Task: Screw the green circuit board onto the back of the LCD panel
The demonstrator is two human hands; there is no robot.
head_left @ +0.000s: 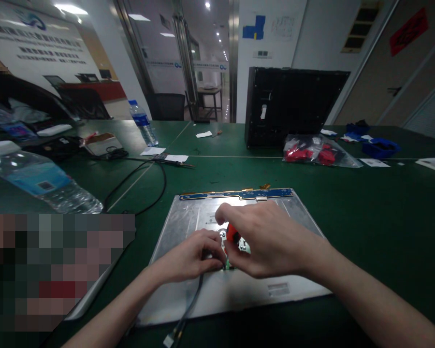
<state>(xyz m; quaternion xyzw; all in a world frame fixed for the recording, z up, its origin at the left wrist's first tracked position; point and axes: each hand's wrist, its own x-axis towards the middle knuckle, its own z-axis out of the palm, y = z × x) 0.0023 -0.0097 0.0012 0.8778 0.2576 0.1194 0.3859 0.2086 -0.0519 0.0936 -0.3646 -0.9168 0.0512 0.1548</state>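
A flat silver display panel [290, 285] lies face down before me, with a long blue circuit strip [217, 195] along its far edge. My right hand [264, 237] is closed around the red and black handle of a screwdriver [233, 234], whose tip points down to a small green terminal block [227, 264]. Close beside that block, my left hand [197, 253] has its fingertips pinched together. A dark cable [195, 302] comes out from under the left hand and ends in a white plug near me; the pinched part is mostly hidden.
Left of the panel lies a tilted water bottle [47, 179], above a blurred-out block. A second bottle [143, 123] stands farther back by a looping black cable [165, 181]. A large black case [293, 106] and a plastic bag with red parts [317, 151] occupy the back right.
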